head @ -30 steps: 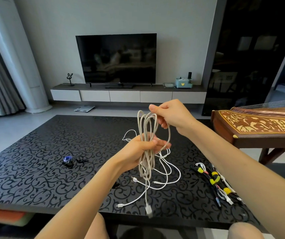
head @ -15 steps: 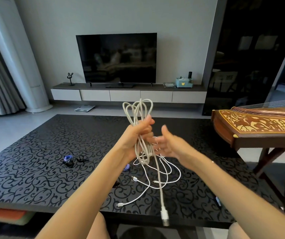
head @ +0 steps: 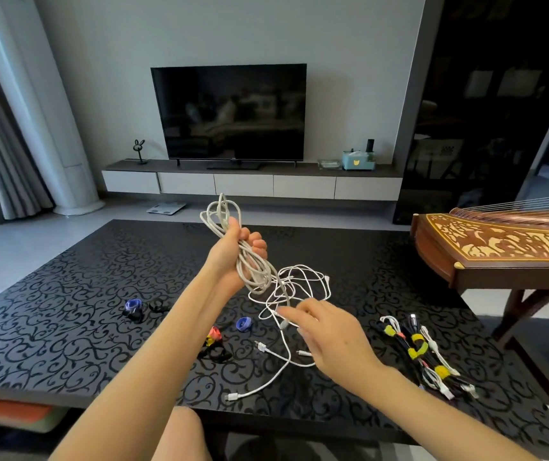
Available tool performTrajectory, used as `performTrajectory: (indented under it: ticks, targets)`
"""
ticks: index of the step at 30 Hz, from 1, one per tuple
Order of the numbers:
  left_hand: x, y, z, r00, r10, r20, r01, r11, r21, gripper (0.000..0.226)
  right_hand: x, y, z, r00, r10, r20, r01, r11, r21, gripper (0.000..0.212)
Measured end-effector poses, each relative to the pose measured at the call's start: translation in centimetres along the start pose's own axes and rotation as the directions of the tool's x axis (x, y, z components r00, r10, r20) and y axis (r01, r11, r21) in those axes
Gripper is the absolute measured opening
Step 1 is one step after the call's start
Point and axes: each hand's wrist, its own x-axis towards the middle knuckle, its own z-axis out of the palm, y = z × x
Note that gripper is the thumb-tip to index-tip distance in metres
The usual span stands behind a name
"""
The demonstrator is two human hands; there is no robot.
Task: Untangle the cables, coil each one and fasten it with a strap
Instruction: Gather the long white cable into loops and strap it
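Left hand [head: 226,261] gripping coiled cable [head: 249,262] — right hand [head: 333,337] loose, fingers extended

Head-worn view, downward over table [head: 50,327]

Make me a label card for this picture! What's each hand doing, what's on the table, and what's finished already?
Holding: the left hand grips the coiled cable, raised above the table
Reaching: the right hand, fingers spread and blurred, low by the coil's hanging tail
Loose on table: tangled white cable
Finished: bundled cables with yellow straps, at the right
Spare straps: purple strap, blue strap, red strap
Coil strapped: not yet
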Motion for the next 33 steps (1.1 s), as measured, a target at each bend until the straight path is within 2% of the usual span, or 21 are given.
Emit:
performTrajectory:
  ticks: [2,4,8,10,12,14,16,17,18,19,20,21,23,25,29,31,33]
  targets:
    - [0.2,-0.1,0.3,1.000,-0.017,0.004,0.017,1.000,-0.023,0.050,1.1,0.2,0.6,0.985,-0.169,-0.017,0.163,0.967,-0.193,0.067]
    - [0.4,0.1,0.5,0.999,-0.041,0.001,0.041,0.998,-0.045,0.050,2.0,0.6,1.0,0.975,-0.220,-0.025,0.201,0.927,-0.316,0.070]
    - [0.7,0.6,0.6,0.998,-0.064,-0.011,0.063,0.997,-0.040,0.062,3.2,1.3,0.5,0.951,-0.299,-0.074,0.236,0.862,-0.448,0.031]
    - [0.8,0.8,0.6,0.999,-0.027,-0.034,0.027,1.000,0.004,0.064,3.3,2.0,0.0,0.936,-0.343,-0.078,0.277,0.856,-0.436,0.022]
    - [1.0,1.1,0.3,0.994,0.078,-0.082,-0.065,0.986,0.152,0.053,3.3,2.5,-0.3,0.923,-0.374,-0.084,0.325,0.879,-0.348,0.018]
    - [1.2,1.1,-0.3,0.967,0.234,-0.096,-0.181,0.905,0.384,0.044,3.3,2.4,-1.0,0.939,-0.305,-0.158,0.277,0.944,-0.179,0.021]
    - [1.0,0.4,-0.7,0.942,0.335,-0.026,-0.261,0.779,0.570,0.041,3.8,1.3,-2.2,0.971,-0.095,-0.219,0.122,0.985,0.118,0.030]
    - [0.8,-0.1,-0.7,0.933,0.359,0.029,-0.290,0.702,0.650,0.042,4.2,0.5,-2.8,0.979,0.048,-0.199,0.015,0.953,0.302,0.032]
    - [0.5,-0.7,-0.5,0.927,0.368,0.079,-0.309,0.625,0.717,0.043,4.7,-0.2,-3.5,0.973,0.192,-0.126,-0.105,0.861,0.498,0.028]
    - [0.2,-1.2,-0.1,0.923,0.368,0.114,-0.320,0.566,0.760,0.044,5.3,-0.8,-4.0,0.952,0.306,-0.010,-0.222,0.713,0.665,0.024]
    - [-0.1,-1.7,0.3,0.923,0.362,0.132,-0.323,0.538,0.778,0.046,5.7,-1.4,-4.3,0.922,0.374,0.101,-0.309,0.552,0.774,0.023]
    - [-0.4,-2.0,0.7,0.928,0.346,0.139,-0.319,0.544,0.776,0.048,6.1,-1.7,-4.4,0.899,0.407,0.164,-0.348,0.434,0.831,0.023]
    - [-0.8,-2.3,1.2,0.953,0.277,0.126,-0.278,0.625,0.729,0.050,6.5,-1.9,-4.5,0.876,0.454,0.164,-0.343,0.348,0.872,0.021]
    - [-1.0,-2.5,1.4,0.977,0.181,0.113,-0.207,0.686,0.698,0.054,6.7,-2.0,-4.6,0.869,0.480,0.121,-0.313,0.342,0.886,0.017]
    - [-1.2,-3.1,1.1,0.994,0.033,0.102,-0.098,0.658,0.747,0.069,7.3,-2.4,-4.6,0.867,0.463,0.186,-0.422,0.482,0.768,0.020]
    - [-1.5,-3.3,1.1,0.993,-0.037,0.108,-0.052,0.689,0.723,0.068,7.7,-2.6,-4.8,0.854,0.455,0.252,-0.487,0.527,0.697,0.029]
    - [-2.1,-3.2,1.1,0.975,-0.136,0.177,-0.022,0.731,0.682,0.059,8.0,-2.6,-5.2,0.835,0.450,0.316,-0.535,0.535,0.654,0.030]
